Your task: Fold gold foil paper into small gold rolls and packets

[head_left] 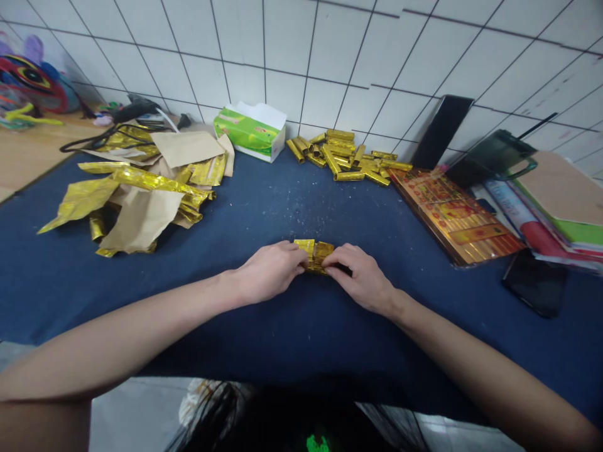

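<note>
A small piece of gold foil paper [315, 250] lies on the dark blue cloth in front of me, with folds or creases across it. My left hand [277, 269] pinches its left edge between thumb and fingers. At the right edge, my right hand [355, 273] grips the same foil with its fingertips. Farther back by the wall is a pile of small rolled gold tubes [348, 176]. Crumpled gold foil and brown paper sheets [141, 216] are heaped at the left.
A green tissue box [249, 130] stands against the tiled wall. On the right are an orange-gold packet [459, 216], a black upright object [441, 130], a dark mug [492, 157], a black phone [534, 282] and stacked books [565, 194]. The blue cloth [264, 213] covers the table.
</note>
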A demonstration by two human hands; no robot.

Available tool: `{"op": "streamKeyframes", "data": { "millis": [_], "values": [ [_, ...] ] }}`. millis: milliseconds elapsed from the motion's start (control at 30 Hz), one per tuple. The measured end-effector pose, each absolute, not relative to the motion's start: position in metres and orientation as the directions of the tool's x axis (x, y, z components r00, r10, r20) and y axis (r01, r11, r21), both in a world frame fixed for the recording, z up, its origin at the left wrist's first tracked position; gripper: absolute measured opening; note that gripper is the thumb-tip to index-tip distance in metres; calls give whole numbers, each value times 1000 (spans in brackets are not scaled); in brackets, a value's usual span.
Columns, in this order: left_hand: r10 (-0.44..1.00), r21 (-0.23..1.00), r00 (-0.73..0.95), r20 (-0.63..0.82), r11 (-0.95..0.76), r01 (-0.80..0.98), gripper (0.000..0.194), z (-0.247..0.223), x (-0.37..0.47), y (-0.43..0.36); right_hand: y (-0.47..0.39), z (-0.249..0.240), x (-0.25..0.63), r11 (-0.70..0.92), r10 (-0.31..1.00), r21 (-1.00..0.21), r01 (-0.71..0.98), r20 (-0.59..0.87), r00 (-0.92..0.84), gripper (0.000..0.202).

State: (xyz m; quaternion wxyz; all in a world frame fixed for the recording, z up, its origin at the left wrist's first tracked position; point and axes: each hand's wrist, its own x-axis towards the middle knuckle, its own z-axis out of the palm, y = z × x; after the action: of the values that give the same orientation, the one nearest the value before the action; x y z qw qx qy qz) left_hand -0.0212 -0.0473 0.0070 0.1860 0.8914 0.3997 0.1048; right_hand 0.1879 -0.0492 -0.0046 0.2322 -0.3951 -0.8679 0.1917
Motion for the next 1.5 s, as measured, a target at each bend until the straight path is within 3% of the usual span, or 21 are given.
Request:
{"op": "streamKeyframes", "data": {
  "millis": [333, 600, 1233, 1500],
  "values": [
    [781, 436, 624, 4, -563, 702, 17, 8, -20, -45, -48, -4, 186, 615, 774, -481, 625, 217, -595, 12],
    [812, 347, 578, -74, -523, 779, 15, 8, -18, -44, -49, -1, 185, 610, 781, -450, 652, 198, -592, 13],
    [823, 219, 567, -40, -547, 808, 14, 8, -16, -43, -50, -4, 184, 646, 759, -374, 666, 212, -616, 13],
    [766, 103, 640, 58, -643, 759, 10, 8, -16, -46, -54, -6, 184, 686, 728, -245, 686, 239, -643, 15]
  ]
}}
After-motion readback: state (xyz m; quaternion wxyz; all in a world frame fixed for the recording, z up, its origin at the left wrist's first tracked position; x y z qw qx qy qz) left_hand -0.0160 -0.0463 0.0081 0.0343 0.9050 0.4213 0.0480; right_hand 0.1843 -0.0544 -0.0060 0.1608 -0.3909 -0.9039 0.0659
